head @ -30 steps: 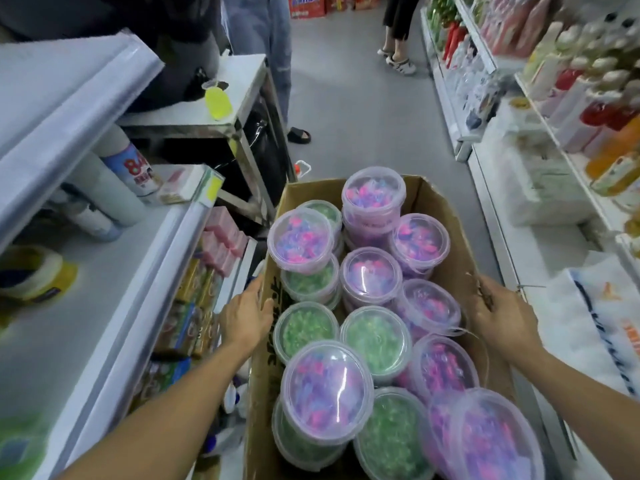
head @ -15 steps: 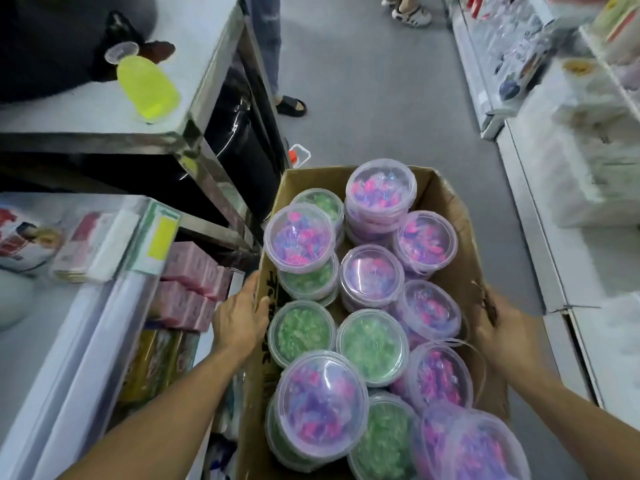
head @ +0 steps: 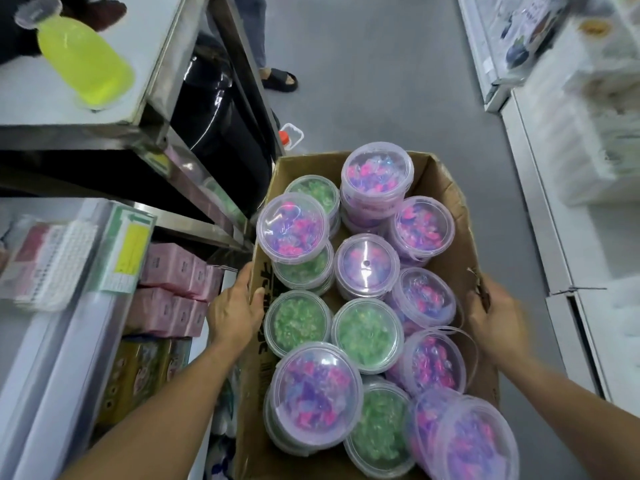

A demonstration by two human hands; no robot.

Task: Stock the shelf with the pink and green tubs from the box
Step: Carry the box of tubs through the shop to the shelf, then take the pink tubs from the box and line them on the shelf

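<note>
An open cardboard box (head: 446, 199) fills the middle of the head view, packed with several clear-lidded round tubs. Some hold pink and purple contents, like the pink tub (head: 292, 228) at the left and another pink tub (head: 377, 173) at the far end. Others are green, such as the green tub (head: 367, 332) in the centre. My left hand (head: 235, 311) grips the box's left wall, thumb over the rim. My right hand (head: 497, 317) grips the torn right wall. The shelf (head: 62, 341) stands at my left.
The left shelf holds pink packets (head: 173, 268) and a yellow price tag (head: 131, 251). A steel table (head: 149, 109) behind it carries a yellow bottle (head: 83, 60). A person's sandalled foot (head: 278, 77) stands in the grey aisle. White shelving (head: 554, 237) lines the right side.
The view has dropped and moved forward along the aisle; the steel table and yellow bottle came closer. Both hands keep the same hold on the box walls.
</note>
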